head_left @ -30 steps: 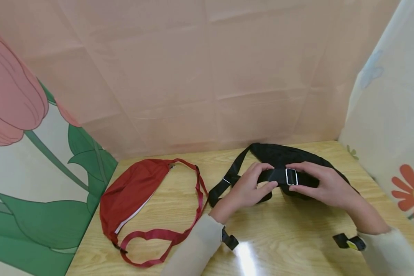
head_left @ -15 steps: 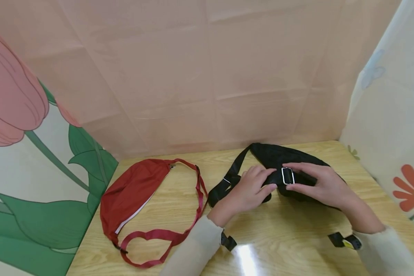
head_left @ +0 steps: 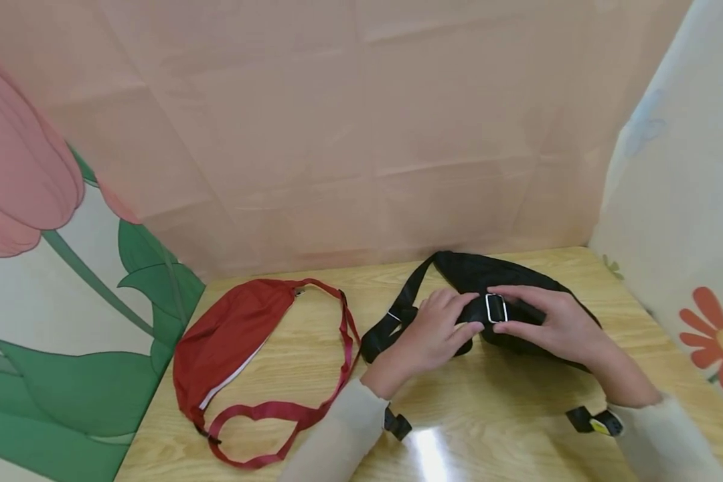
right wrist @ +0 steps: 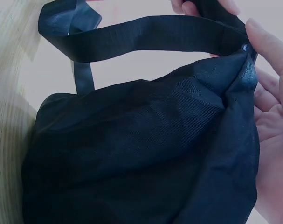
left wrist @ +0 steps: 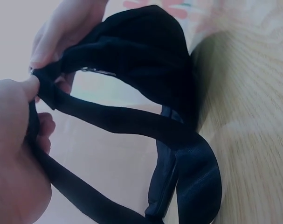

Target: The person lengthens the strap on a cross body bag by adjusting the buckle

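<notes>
A black waist bag (head_left: 500, 271) rests toward the back right of the table, and its black strap (left wrist: 132, 120) loops out to the left. My left hand (head_left: 436, 331) pinches the strap between thumb and fingers, left of a silver metal buckle (head_left: 497, 308). From the other side my right hand (head_left: 557, 321) pinches the strap end at that buckle, thumb below and fingers above. In the right wrist view the bag's body (right wrist: 141, 135) hangs beside the right palm. The buckle's underside is hidden.
A red waist bag (head_left: 235, 341) with a white zipper lies at the left, its red strap (head_left: 301, 410) looped toward my left sleeve. The wooden table (head_left: 470, 415) meets a pink backdrop (head_left: 361, 134) behind and printed flower sheets at both sides.
My right hand has shifted slightly left with the buckle, bringing it closer to my left hand. The stretch of strap between the hands looks shorter. The red bag stays in place.
</notes>
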`<state>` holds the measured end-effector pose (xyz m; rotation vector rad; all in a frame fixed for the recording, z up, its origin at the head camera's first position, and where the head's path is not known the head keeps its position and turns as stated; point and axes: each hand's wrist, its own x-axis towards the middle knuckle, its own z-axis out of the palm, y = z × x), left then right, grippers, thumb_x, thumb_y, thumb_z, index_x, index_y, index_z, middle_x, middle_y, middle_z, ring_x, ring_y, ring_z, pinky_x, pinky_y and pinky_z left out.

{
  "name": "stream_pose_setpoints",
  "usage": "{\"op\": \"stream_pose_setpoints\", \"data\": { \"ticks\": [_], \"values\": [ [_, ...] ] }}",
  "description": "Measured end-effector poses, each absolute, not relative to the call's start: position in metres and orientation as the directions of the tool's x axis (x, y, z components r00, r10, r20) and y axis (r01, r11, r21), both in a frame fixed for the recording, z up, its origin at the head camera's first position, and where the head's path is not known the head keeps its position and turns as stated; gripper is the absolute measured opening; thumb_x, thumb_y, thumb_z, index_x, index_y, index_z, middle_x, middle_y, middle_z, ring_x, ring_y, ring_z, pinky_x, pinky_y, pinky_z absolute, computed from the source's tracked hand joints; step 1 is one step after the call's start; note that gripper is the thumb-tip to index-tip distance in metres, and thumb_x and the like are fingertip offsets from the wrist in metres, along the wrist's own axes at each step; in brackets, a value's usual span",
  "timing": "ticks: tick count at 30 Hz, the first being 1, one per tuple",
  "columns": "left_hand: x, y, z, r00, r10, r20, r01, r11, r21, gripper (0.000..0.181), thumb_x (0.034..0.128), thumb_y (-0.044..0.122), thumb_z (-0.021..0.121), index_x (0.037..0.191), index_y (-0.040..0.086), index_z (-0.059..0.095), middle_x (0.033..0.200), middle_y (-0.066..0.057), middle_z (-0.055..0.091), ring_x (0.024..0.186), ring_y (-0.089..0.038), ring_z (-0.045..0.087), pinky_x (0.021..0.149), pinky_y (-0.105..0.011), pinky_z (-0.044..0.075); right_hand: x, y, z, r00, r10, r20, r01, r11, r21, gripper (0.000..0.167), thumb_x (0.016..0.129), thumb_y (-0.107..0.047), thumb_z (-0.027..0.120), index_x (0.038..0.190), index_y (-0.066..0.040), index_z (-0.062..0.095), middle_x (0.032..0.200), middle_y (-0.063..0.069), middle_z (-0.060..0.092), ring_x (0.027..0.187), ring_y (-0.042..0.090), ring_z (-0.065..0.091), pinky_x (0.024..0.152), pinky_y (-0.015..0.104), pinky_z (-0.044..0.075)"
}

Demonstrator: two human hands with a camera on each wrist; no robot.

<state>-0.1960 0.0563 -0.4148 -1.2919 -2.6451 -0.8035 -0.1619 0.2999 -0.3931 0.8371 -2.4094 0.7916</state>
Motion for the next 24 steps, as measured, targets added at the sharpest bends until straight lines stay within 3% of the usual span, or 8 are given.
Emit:
{"op": "stream_pose_setpoints", "data": {
  "ticks": [8,12,24],
  "values": [
    [-0.199,0.044,-0.418,-0.662,0.67,0.335,0.709,0.416,0.569,0.055,0.107,0.049,0.042,0.149,0.013,0.044,0.142,-0.003,0.05,0.134,-0.015,0.044,0.113,-0.034,0.038,-0.163,0.301,-0.393,-0.71,-0.398,0.581,-0.665,0.651,-0.366,0.067,0.065,-0.007,0.094,0.127,-0.018,0.07,0.119,-0.007,0.071,0.107,-0.005,0.061,0.094,0.005,0.038],
    [-0.199,0.044,-0.418,-0.655,0.656,0.374,0.723,0.401,0.563,0.048,0.1072,0.042,0.047,0.144,0.011,0.049,0.135,-0.004,0.054,0.129,-0.016,0.047,0.111,-0.031,0.039,-0.163,0.302,-0.393,-0.702,-0.404,0.587,-0.674,0.642,-0.364,0.068,0.065,-0.006,0.094,0.127,-0.018,0.07,0.119,-0.008,0.071,0.107,-0.005,0.061,0.094,0.005,0.038],
    [-0.195,0.051,-0.423,-0.631,0.662,0.403,0.748,0.381,0.544,0.044,0.1063,0.033,0.052,0.143,0.009,0.05,0.135,-0.007,0.056,0.129,-0.017,0.049,0.111,-0.029,0.037,-0.162,0.303,-0.394,-0.724,-0.394,0.566,-0.664,0.622,-0.415,0.067,0.068,-0.003,0.092,0.129,-0.02,0.069,0.118,-0.011,0.071,0.106,-0.006,0.06,0.093,0.006,0.039]
  ]
}}
